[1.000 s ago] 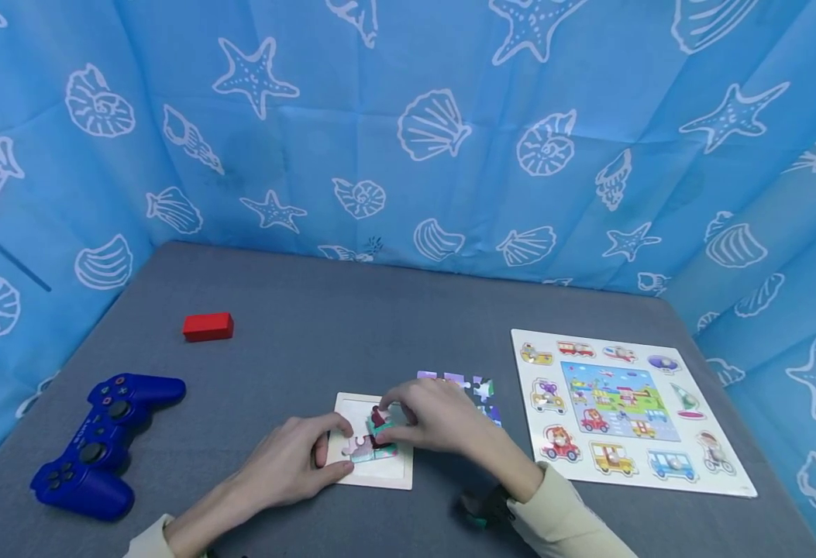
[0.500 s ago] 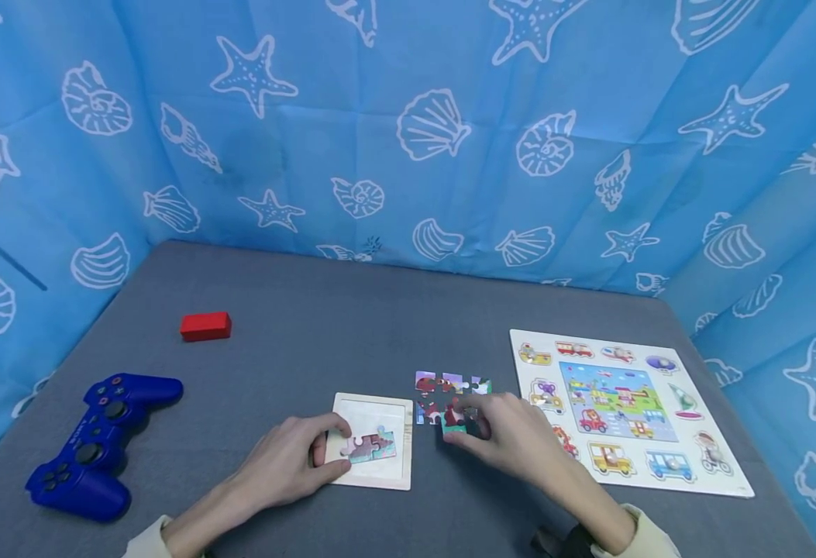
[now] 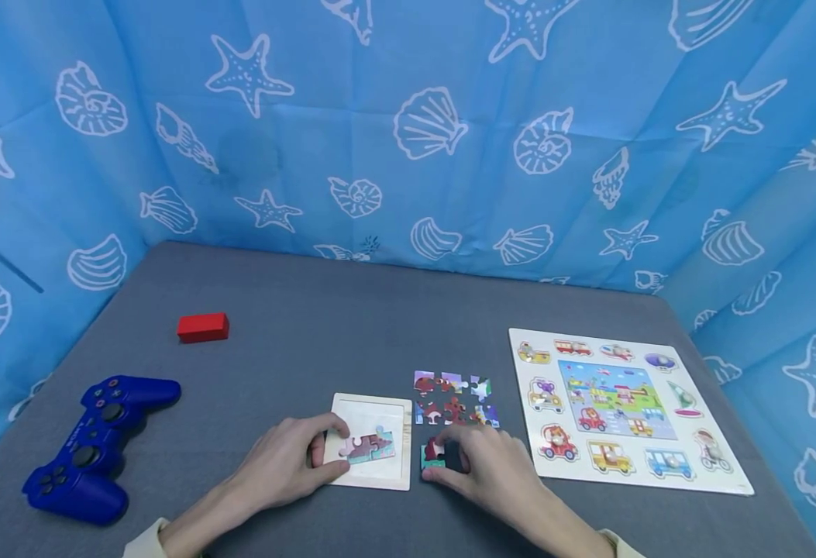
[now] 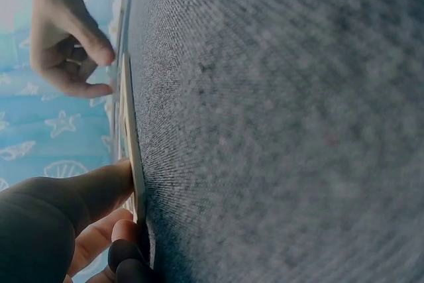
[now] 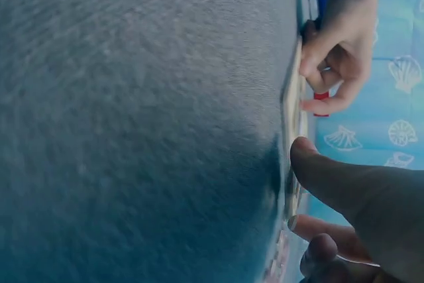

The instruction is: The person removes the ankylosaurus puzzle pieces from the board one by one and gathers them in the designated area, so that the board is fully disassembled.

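In the head view, a shallow wooden puzzle tray [image 3: 370,479] lies on the table with a few joined jigsaw pieces [image 3: 369,447] in its left and middle part. My left hand [image 3: 292,457] grips the tray's left side, thumb at the near corner and fingers over the edge. To the right of the tray, my right hand [image 3: 491,469] pinches a single red and green puzzle piece [image 3: 432,454] between thumb and index finger, down at table level. The left wrist view shows the left thumb [image 4: 109,187] against the tray's rim [image 4: 137,177].
Several loose puzzle pieces [image 3: 452,407] lie in rows just beyond the right hand. A large vehicle-picture peg board [image 3: 659,473] is at the right. On the left are a blue game controller [image 3: 94,449] and a red block [image 3: 202,327]. A blue shell-print curtain [image 3: 380,116] surrounds the table.
My right hand has lifted a piece out of the tray, carried it right over the loose pieces, then brought it down nearer the front. The left hand stays on the tray.
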`<state>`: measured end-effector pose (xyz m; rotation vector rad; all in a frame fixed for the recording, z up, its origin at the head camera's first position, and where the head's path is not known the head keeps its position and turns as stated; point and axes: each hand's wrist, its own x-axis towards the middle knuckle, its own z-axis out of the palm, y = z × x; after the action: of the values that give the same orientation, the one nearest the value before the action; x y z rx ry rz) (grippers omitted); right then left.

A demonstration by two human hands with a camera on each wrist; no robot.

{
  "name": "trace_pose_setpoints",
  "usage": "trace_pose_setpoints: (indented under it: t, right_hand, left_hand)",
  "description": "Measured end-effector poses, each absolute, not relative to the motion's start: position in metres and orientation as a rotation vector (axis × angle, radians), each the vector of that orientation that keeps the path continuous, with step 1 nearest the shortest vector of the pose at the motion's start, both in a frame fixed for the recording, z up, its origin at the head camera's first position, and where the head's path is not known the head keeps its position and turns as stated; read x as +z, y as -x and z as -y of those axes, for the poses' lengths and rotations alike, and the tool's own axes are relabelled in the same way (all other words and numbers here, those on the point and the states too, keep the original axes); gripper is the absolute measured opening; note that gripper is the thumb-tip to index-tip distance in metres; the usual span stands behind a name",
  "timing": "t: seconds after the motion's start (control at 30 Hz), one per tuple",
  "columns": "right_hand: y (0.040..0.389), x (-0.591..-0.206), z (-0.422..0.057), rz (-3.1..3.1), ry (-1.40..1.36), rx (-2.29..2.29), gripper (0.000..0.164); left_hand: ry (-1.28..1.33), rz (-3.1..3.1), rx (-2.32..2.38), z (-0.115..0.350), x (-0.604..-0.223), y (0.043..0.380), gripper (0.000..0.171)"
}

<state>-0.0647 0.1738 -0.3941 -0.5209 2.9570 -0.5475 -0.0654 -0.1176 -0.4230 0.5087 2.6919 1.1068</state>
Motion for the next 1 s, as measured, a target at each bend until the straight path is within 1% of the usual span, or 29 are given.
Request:
trace_pose_setpoints:
  t: [0.13, 0.27, 0.37, 0.53, 0.63, 0.77, 0.87, 1.0]
  right_hand:
    - [0.065, -0.397, -0.174, -2.956, 0.508, -0.540, 0.041]
    - [0.065, -0.397, -0.176, -2.948, 0.514, -0.589, 0.031]
    - [0.066, -0.398, -0.176, -2.950, 0.540, -0.614, 0.025]
    - [0.068, -0.401, -0.175, -2.971, 0.561, -0.587, 0.025]
    - [0.070, -0.401, -0.175, -2.972, 0.575, -0.567, 0.025]
    - [0.073, -0.399, -0.173, -2.980, 0.598, -0.546, 0.025]
    - [0.075, -0.397, -0.169, -2.988, 0.729, -0.578, 0.025]
    - [0.086, -0.390, -0.158, -2.852, 1.019, -0.680, 0.025]
  left_hand:
    - [-0.505, -2.688, 1.114, 0.117, -0.422, 0.065, 0.027]
    - [-0.490, -2.701, 1.108, 0.117, -0.422, 0.065, 0.031]
    - [-0.464, -2.707, 1.102, 0.117, -0.422, 0.065, 0.039]
    - [-0.425, -2.695, 1.108, 0.116, -0.422, 0.066, 0.056]
    - [-0.414, -2.693, 1.110, 0.116, -0.422, 0.066, 0.061]
    - [-0.406, -2.688, 1.109, 0.116, -0.421, 0.067, 0.063]
    - [-0.404, -2.681, 1.111, 0.116, -0.421, 0.067, 0.064]
    - [-0.420, -2.671, 1.119, 0.116, -0.422, 0.067, 0.063]
